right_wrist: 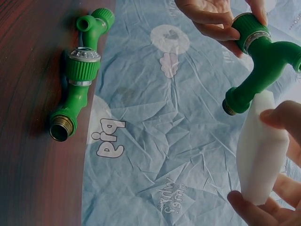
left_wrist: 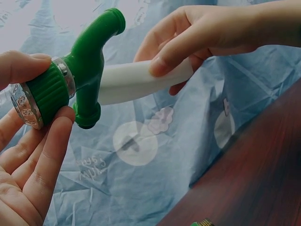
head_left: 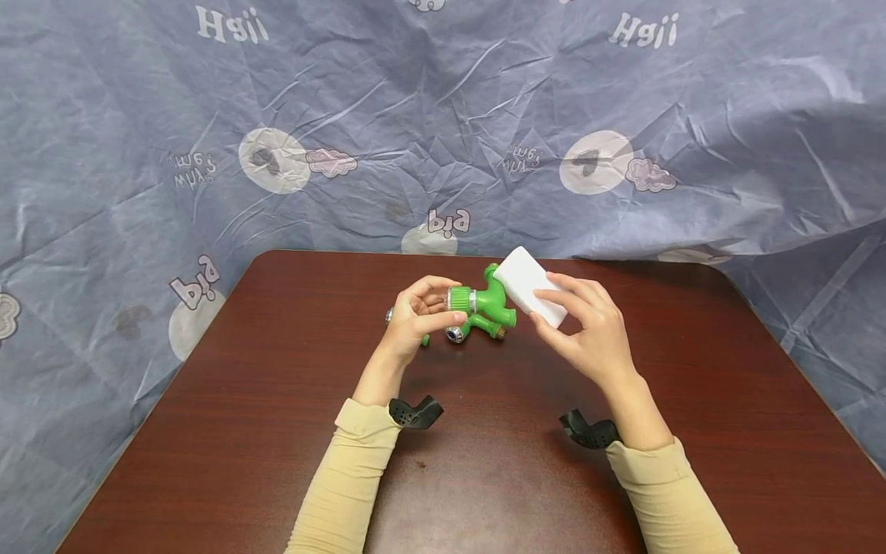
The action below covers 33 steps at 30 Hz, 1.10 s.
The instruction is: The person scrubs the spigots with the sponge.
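I judge the wiping barely begun: my left hand (head_left: pixel 415 312) pinches the green plastic tap (head_left: pixel 484 304) by its knob above the desk's far edge, my right hand (head_left: pixel 588 331) presses the white sponge block (head_left: pixel 529 285) against it, and a second tap (right_wrist: pixel 80 84) lies on the desk untouched.

- The left hand (head_left: pixel 418 312) holds a tap (head_left: pixel 484 302) above the table (head_left: pixel 277 400).
- The sponge (head_left: pixel 529 286), in the right hand (head_left: pixel 588 331), touches the tap's right side.
- A second tap (right_wrist: pixel 77 94) lies on the table below them.
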Each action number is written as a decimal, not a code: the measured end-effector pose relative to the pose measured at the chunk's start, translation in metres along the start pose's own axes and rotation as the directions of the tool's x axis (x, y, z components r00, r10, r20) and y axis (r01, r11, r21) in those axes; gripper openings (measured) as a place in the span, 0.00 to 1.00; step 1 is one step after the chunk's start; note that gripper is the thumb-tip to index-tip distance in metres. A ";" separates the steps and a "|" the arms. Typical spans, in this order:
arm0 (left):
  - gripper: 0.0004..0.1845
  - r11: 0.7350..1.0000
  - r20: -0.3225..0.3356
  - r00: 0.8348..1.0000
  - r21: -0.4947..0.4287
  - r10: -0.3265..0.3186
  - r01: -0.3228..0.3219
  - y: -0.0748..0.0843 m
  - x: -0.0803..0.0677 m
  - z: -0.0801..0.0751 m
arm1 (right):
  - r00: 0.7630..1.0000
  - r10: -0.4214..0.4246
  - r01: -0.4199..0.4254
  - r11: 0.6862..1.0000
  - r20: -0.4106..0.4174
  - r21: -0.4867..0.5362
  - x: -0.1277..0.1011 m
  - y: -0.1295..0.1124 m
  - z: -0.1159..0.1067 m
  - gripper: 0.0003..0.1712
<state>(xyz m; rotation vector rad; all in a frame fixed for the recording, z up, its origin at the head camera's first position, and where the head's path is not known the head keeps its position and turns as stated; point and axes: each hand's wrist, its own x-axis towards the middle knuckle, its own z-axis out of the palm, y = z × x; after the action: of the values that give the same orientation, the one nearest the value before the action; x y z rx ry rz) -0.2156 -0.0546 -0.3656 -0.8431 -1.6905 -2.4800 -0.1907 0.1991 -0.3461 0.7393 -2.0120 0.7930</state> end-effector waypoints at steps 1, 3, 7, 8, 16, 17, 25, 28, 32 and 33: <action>0.21 1.000 -0.001 1.000 0.003 0.001 -0.001 0.000 0.000 0.000 | 1.000 -0.003 0.003 1.000 0.012 0.011 0.000 0.000 0.000 0.14; 0.21 1.000 -0.003 1.000 0.007 0.002 -0.002 0.000 0.000 0.000 | 0.999 -0.009 0.008 1.000 0.035 0.029 0.000 0.000 -0.001 0.14; 0.21 1.000 -0.011 1.000 0.006 0.002 -0.002 0.000 0.000 -0.001 | 0.997 -0.033 0.027 0.997 0.076 0.070 0.000 0.001 -0.002 0.15; 0.21 1.000 -0.015 1.000 0.005 0.001 -0.001 0.000 0.000 -0.001 | 0.996 -0.039 0.033 0.996 0.083 0.080 0.000 0.001 -0.002 0.15; 0.20 0.999 -0.071 0.997 0.022 -0.023 0.024 -0.002 0.001 -0.002 | 0.991 -0.072 0.056 0.988 0.114 0.141 0.002 0.000 -0.004 0.14; 0.20 0.999 -0.080 0.997 0.030 -0.023 0.025 -0.002 0.001 -0.002 | 0.992 -0.069 0.054 0.989 0.106 0.139 0.003 -0.001 -0.005 0.14; 0.22 0.991 -0.103 0.994 0.132 0.037 -0.024 -0.004 0.002 0.000 | 0.998 -0.050 0.054 0.993 -0.037 0.102 0.006 -0.003 -0.010 0.14; 0.22 0.982 -0.125 0.990 0.185 0.061 -0.037 -0.005 0.003 0.000 | 0.995 -0.083 0.087 0.990 -0.047 0.110 0.007 -0.002 -0.008 0.13; 0.22 0.970 -0.145 0.985 0.237 0.089 -0.053 0.003 0.001 0.004 | 0.993 -0.113 0.116 0.988 -0.032 0.105 0.006 -0.004 -0.005 0.14; 0.22 0.968 -0.145 0.985 0.245 0.095 -0.057 0.006 0.001 0.006 | 0.993 -0.120 0.121 0.988 -0.021 0.098 0.006 -0.004 -0.005 0.14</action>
<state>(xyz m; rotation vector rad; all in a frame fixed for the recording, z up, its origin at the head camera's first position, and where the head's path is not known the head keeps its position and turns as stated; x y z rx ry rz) -0.2121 -0.0519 -0.3588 -0.6580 -1.8180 -2.1702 -0.1883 0.1986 -0.3378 0.9009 -1.9062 0.8297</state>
